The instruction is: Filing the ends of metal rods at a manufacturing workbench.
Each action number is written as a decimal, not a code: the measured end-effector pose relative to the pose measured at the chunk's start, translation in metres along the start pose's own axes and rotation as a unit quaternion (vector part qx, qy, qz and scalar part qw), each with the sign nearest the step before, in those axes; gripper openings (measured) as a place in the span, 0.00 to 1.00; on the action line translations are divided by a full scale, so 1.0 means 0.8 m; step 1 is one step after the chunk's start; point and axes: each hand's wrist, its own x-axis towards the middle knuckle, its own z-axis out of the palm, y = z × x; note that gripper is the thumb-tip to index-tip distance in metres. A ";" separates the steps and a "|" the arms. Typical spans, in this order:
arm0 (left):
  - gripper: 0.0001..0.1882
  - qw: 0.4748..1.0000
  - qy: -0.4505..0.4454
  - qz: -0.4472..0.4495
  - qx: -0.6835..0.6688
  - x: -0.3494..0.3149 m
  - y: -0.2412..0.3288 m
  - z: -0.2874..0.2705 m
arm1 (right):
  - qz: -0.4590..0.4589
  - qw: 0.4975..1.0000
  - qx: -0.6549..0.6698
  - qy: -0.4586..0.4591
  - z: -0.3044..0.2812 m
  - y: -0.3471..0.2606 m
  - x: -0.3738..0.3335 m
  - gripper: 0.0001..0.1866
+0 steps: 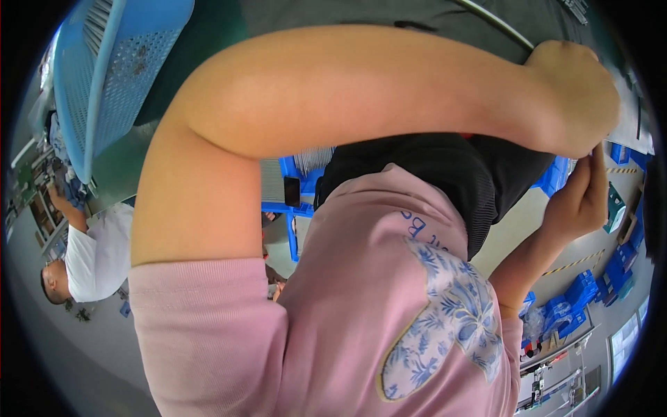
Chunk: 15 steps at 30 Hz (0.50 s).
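My left arm crosses the whole head view from left to right and hides much of the worktop. At the far right my left hand (577, 97) is curled closed, its back toward the camera. A thin pale rod (497, 24) runs over the dark grey mat (313, 15) and ends at this hand; whether the fingers grip it is hidden. Just below, my right hand (582, 194) has its fingers pressed together, pointing up against the underside of the left. What the fingertips of either hand hold cannot be made out.
A light blue perforated basket (132, 76) with thin grey rods stands at the upper left. Beyond it, a person in a white top (101, 250) works. Blue bins (573, 299) line the right side, near striped floor tape (573, 263). More rods (314, 161) lie in a blue bin below my arm.
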 end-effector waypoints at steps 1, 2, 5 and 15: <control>0.10 1.000 -0.001 0.005 0.005 -0.001 -0.001 0.000 | -0.005 1.000 0.002 0.008 0.003 0.005 -0.014 0.19; 0.10 1.000 -0.002 0.012 0.010 -0.003 -0.003 -0.001 | -0.023 0.999 0.022 0.004 0.004 0.014 -0.040 0.20; 0.08 0.996 0.083 0.029 -0.032 -0.010 -0.008 0.019 | -0.085 0.994 0.063 0.034 0.008 0.020 -0.048 0.21; 0.07 0.988 0.110 0.063 -0.091 -0.043 -0.028 -0.004 | -0.104 0.993 0.036 0.051 0.041 -0.011 -0.042 0.28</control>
